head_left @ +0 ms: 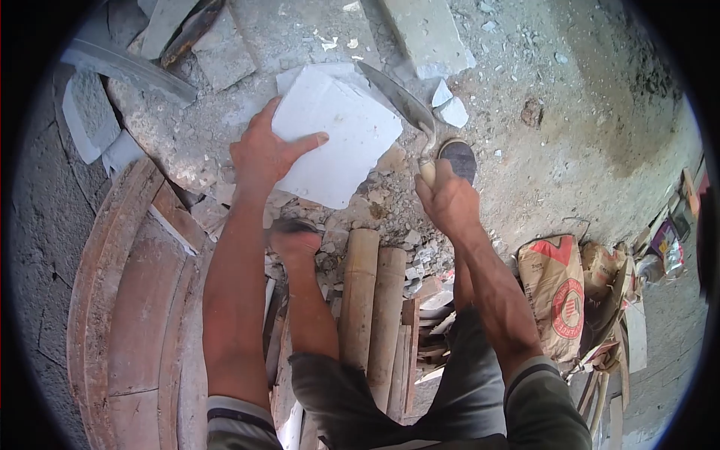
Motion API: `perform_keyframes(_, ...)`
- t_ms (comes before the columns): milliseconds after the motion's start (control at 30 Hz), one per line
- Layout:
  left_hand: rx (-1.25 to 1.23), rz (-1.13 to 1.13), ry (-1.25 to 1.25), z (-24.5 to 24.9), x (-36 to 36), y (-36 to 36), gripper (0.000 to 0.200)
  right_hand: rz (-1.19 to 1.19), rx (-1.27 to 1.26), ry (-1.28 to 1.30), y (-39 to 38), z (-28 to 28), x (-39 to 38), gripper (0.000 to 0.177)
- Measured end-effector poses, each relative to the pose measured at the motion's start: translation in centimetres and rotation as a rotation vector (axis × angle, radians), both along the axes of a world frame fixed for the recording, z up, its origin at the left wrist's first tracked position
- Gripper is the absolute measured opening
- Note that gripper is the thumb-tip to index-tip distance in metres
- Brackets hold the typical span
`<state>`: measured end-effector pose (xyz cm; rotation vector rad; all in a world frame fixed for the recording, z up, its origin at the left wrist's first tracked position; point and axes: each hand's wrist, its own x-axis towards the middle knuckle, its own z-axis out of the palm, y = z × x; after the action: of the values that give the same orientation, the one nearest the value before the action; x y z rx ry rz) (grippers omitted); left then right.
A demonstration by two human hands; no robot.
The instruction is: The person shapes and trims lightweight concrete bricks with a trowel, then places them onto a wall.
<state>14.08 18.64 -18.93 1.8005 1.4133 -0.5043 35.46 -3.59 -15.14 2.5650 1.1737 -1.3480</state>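
Note:
A flat white slab (341, 139) with rough, broken edges is held at its left side by my left hand (270, 150), the thumb lying over its face. My right hand (450, 199) is closed around the handle of a trowel (401, 97). The trowel's metal blade points up and to the left, along the slab's upper right edge; whether it touches the slab I cannot tell. Another pale piece shows partly behind the slab. Two small white chunks (451, 111) lie right of the blade.
Rubble (375, 195) and bamboo poles (358, 300) lie near my feet. A curved moulding (112, 300) stands at the left. At the right are a cement sack (553, 296) and wood scraps (621, 345). A concrete block (427, 34) lies at the top.

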Motion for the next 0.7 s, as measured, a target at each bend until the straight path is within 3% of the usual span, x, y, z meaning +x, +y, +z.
perform_keyframes(67, 0.057, -0.010, 0.014, 0.0, -0.4, 0.6, 0.114, -0.053, 0.075, 0.040, 2.1, 3.1, 0.7, 0.029)
perform_keyframes(167, -0.018, 0.039, 0.045, 0.4, 0.2, 0.4, 0.113, -0.341, 0.590, 0.035, 2.4, 6.3, -0.1, 0.030)
perform_keyframes(200, 0.003, 0.034, 0.026, 0.3, 0.1, 0.4, 0.113, -0.342, 0.596, 0.037, 2.0, 5.3, -0.3, 0.030)
perform_keyframes(267, 0.032, 0.026, -0.006, 0.6, 0.3, 0.3, 0.113, -0.063, 0.363, -0.004, 0.1, 1.4, -0.9, 0.029)
perform_keyframes(300, 0.028, 0.040, 0.014, 0.8, 0.6, 0.1, 0.113, 0.085, 0.070, 0.042, -0.8, -1.0, -0.9, 0.028)
perform_keyframes(333, 0.019, 0.046, 0.035, 0.8, 0.9, 0.3, 0.112, 0.076, 0.074, 0.029, -0.6, -0.2, -0.5, 0.028)
perform_keyframes(433, 0.018, 0.051, -0.014, 0.5, 0.1, 0.3, 0.112, -0.114, 0.386, -0.015, 1.2, 3.3, -0.1, 0.028)
perform_keyframes(467, 0.005, 0.046, -0.008, 0.4, 0.0, 0.1, 0.112, -0.120, 0.372, -0.011, 1.6, 4.3, -0.2, 0.028)
perform_keyframes(533, 0.008, 0.049, -0.023, 0.3, 0.1, 0.3, 0.113, -0.291, 0.688, -0.052, 2.7, 5.3, -0.4, 0.031)
perform_keyframes(600, -0.014, 0.049, -0.010, 0.4, -0.1, 0.6, 0.113, -0.259, 0.694, -0.016, 1.3, 2.7, -1.2, 0.032)
perform_keyframes(667, -0.038, 0.048, -0.012, 0.3, 0.4, 0.3, 0.113, 0.111, 0.104, 0.020, 0.4, -0.6, -0.9, 0.033)
perform_keyframes(700, -0.013, 0.007, -0.016, 0.2, 0.4, 0.3, 0.113, 0.106, 0.121, 0.016, 0.2, -0.5, -0.2, 0.031)
